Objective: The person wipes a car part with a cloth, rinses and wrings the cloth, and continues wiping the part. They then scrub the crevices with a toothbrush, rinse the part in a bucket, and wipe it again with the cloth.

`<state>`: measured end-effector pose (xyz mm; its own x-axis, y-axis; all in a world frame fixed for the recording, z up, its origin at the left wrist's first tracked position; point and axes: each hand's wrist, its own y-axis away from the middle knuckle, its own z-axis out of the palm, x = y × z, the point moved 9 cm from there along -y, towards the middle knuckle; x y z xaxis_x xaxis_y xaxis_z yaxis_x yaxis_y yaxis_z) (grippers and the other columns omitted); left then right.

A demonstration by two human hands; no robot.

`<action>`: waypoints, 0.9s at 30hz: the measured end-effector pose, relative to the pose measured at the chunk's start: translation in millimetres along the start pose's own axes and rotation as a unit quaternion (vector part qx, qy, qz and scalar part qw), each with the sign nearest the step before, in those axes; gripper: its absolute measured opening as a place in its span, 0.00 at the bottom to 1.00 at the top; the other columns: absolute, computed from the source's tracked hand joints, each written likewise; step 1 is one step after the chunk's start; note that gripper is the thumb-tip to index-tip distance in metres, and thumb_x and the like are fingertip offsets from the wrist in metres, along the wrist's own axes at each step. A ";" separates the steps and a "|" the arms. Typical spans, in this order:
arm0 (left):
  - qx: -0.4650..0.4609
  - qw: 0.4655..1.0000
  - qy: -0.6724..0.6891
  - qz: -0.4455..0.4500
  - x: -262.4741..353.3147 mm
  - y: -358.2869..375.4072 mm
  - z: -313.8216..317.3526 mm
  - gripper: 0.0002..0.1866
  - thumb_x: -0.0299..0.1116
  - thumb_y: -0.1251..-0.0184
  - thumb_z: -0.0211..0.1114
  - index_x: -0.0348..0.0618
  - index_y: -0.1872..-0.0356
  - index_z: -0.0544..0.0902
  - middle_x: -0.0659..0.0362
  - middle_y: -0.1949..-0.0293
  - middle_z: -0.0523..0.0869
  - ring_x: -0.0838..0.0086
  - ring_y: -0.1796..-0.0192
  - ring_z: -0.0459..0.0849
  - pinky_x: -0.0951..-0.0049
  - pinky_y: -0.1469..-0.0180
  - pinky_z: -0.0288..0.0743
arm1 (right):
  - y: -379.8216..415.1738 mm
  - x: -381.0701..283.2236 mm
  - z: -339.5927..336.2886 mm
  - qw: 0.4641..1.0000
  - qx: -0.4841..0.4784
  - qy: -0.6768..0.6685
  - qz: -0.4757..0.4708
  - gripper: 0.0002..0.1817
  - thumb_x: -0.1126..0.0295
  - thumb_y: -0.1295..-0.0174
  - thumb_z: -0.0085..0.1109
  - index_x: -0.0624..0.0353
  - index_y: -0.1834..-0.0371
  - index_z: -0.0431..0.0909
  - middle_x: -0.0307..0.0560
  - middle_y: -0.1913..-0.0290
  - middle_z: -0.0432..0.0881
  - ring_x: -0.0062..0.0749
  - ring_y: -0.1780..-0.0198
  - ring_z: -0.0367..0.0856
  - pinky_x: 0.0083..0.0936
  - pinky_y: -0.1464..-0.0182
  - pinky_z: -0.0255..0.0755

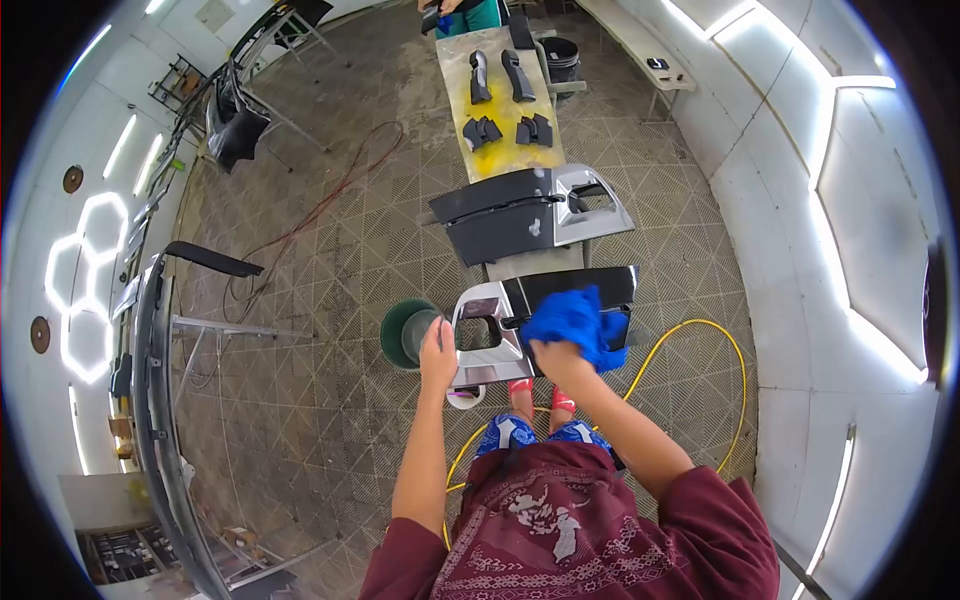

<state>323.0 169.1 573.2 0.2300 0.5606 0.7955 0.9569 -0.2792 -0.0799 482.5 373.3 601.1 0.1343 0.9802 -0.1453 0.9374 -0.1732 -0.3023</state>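
A black and silver vehicle bumper panel (pixel 490 372) lies across the near end of the narrow table, with a squarish opening in its silver part. My left hand (pixel 437 357) grips the silver left edge of this panel. In my right hand (pixel 560 364) is a bunched blue cloth (pixel 575 318), pressed on the black right part of the panel. The cloth hides some of that surface and my right fingertips. Just beyond lies a similar panel (pixel 500 212), black on the left and silver on the right.
Small dark parts (pixel 520 76) lie on the yellow-stained table (pixel 490 150). Another person (pixel 478 16) stands at its far end. A green bucket (pixel 392 338) is left of my panel, a black bucket (pixel 562 55) farther off. A yellow hose (pixel 742 370) and red hose (pixel 325 205) cross the floor.
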 end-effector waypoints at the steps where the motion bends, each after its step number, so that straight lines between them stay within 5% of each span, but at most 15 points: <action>1: -0.033 0.998 0.030 -0.035 -18.4 -5.3 14.2 0.29 0.51 0.18 0.55 0.31 0.35 0.79 0.39 0.48 0.87 0.47 0.44 0.85 0.55 0.38 0.76 | -8.0 -12.0 46.4 0.999 0.000 0.034 -0.025 0.09 0.63 0.38 0.60 0.52 0.61 0.87 0.48 0.61 0.89 0.50 0.55 0.87 0.46 0.49 0.78; 3: -0.082 0.989 0.076 -0.100 -3.1 0.9 23.0 0.31 0.53 0.17 0.53 0.32 0.33 0.78 0.43 0.64 0.90 0.52 0.59 0.91 0.58 0.51 0.81 | -25.4 -16.0 71.3 1.000 0.006 0.012 0.005 0.09 0.64 0.41 0.62 0.49 0.62 0.88 0.49 0.59 0.88 0.52 0.54 0.87 0.51 0.47 0.78; 5: -0.068 0.994 0.039 -0.072 -7.7 -4.4 24.6 0.31 0.52 0.17 0.54 0.33 0.32 0.78 0.46 0.69 0.89 0.56 0.63 0.91 0.59 0.55 0.81 | -39.9 -24.9 57.8 0.990 -0.003 -0.139 -0.013 0.09 0.68 0.46 0.62 0.51 0.62 0.88 0.49 0.59 0.88 0.50 0.55 0.86 0.47 0.47 0.79; 7: -0.054 0.996 0.015 -0.065 -5.1 -0.7 21.1 0.28 0.48 0.16 0.54 0.32 0.32 0.78 0.50 0.75 0.86 0.69 0.73 0.85 0.64 0.64 0.78 | -45.2 -22.1 71.3 0.991 -0.011 -0.130 -0.011 0.10 0.69 0.47 0.61 0.51 0.63 0.88 0.50 0.59 0.88 0.49 0.55 0.86 0.46 0.47 0.79; 10: -0.066 0.995 0.034 -0.068 -7.7 -2.5 24.4 0.27 0.45 0.16 0.56 0.30 0.33 0.79 0.53 0.77 0.84 0.74 0.75 0.82 0.68 0.67 0.76 | -36.6 -10.3 79.4 0.993 -0.024 -0.117 0.006 0.08 0.68 0.46 0.60 0.52 0.65 0.87 0.49 0.60 0.89 0.50 0.58 0.87 0.47 0.49 0.80; 12: -0.059 0.995 0.047 -0.066 -6.2 -2.1 26.0 0.26 0.43 0.16 0.56 0.28 0.33 0.79 0.54 0.78 0.83 0.75 0.76 0.81 0.69 0.69 0.75 | -38.5 -5.2 62.8 0.998 0.036 0.039 -0.032 0.08 0.67 0.43 0.59 0.53 0.64 0.86 0.52 0.65 0.88 0.51 0.64 0.87 0.51 0.54 0.80; 14: -0.067 0.994 0.044 -0.073 -8.1 -1.8 25.1 0.26 0.43 0.16 0.56 0.28 0.32 0.78 0.54 0.78 0.82 0.75 0.76 0.80 0.69 0.69 0.75 | -19.7 24.1 94.1 0.982 -0.125 0.142 -0.023 0.10 0.66 0.39 0.57 0.56 0.60 0.85 0.53 0.71 0.86 0.51 0.70 0.86 0.55 0.58 0.81; 16: -0.068 0.994 0.044 -0.079 -14.1 -3.1 26.2 0.27 0.44 0.15 0.55 0.28 0.32 0.77 0.55 0.79 0.81 0.76 0.77 0.80 0.70 0.69 0.74 | -7.1 72.9 87.7 0.982 0.031 0.181 0.033 0.11 0.62 0.35 0.57 0.53 0.72 0.83 0.53 0.75 0.83 0.49 0.78 0.82 0.48 0.68 0.78; 17: -0.074 0.993 0.046 -0.077 -13.5 -3.8 27.6 0.27 0.44 0.15 0.54 0.27 0.31 0.77 0.56 0.80 0.80 0.76 0.77 0.79 0.70 0.69 0.74 | -4.1 98.3 90.5 0.979 0.011 0.185 0.080 0.12 0.60 0.34 0.57 0.54 0.71 0.83 0.53 0.75 0.83 0.49 0.77 0.83 0.46 0.69 0.78; 19: -0.087 0.992 0.047 -0.076 -16.5 -2.3 30.1 0.28 0.44 0.15 0.54 0.27 0.31 0.76 0.57 0.80 0.80 0.77 0.77 0.79 0.71 0.70 0.74 | 1.3 137.0 83.6 0.902 -0.174 -0.053 0.391 0.18 0.58 0.34 0.55 0.60 0.56 0.86 0.58 0.65 0.90 0.57 0.67 0.88 0.57 0.55 0.81; 20: -0.090 0.991 0.059 -0.081 -19.1 -2.9 31.4 0.28 0.45 0.14 0.53 0.27 0.30 0.76 0.58 0.80 0.79 0.78 0.76 0.78 0.72 0.69 0.73 | -2.6 120.3 84.0 0.900 -0.174 -0.052 0.396 0.18 0.58 0.34 0.55 0.60 0.56 0.86 0.58 0.65 0.90 0.57 0.67 0.88 0.57 0.55 0.81; 22: -0.099 0.989 0.070 -0.083 -19.1 -8.3 34.3 0.29 0.45 0.14 0.53 0.27 0.30 0.75 0.59 0.81 0.78 0.79 0.76 0.77 0.72 0.69 0.73 | -32.7 66.0 69.9 0.963 -0.095 0.071 0.241 0.21 0.55 0.33 0.54 0.59 0.50 0.86 0.58 0.57 0.90 0.60 0.54 0.88 0.59 0.45 0.78; 24: -0.108 0.991 0.047 -0.065 -17.6 -9.4 31.2 0.30 0.47 0.14 0.51 0.25 0.31 0.76 0.52 0.80 0.81 0.70 0.77 0.82 0.67 0.69 0.75 | -66.0 5.5 52.9 0.985 0.014 0.075 0.152 0.18 0.57 0.32 0.55 0.57 0.52 0.88 0.60 0.50 0.88 0.59 0.43 0.85 0.58 0.37 0.74; 27: -0.108 0.991 0.047 -0.062 -13.2 -9.3 30.1 0.30 0.47 0.14 0.51 0.25 0.30 0.75 0.56 0.80 0.79 0.76 0.76 0.80 0.70 0.68 0.74 | -87.9 -19.6 78.0 0.972 -0.022 -0.091 0.217 0.14 0.65 0.36 0.60 0.58 0.52 0.88 0.58 0.48 0.88 0.58 0.43 0.85 0.54 0.41 0.77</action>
<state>316.4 187.8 545.4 0.0863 0.5287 0.8444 0.9137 -0.3799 0.1445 372.4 361.9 557.0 0.4647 0.7818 -0.4159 0.8184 -0.5585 -0.1354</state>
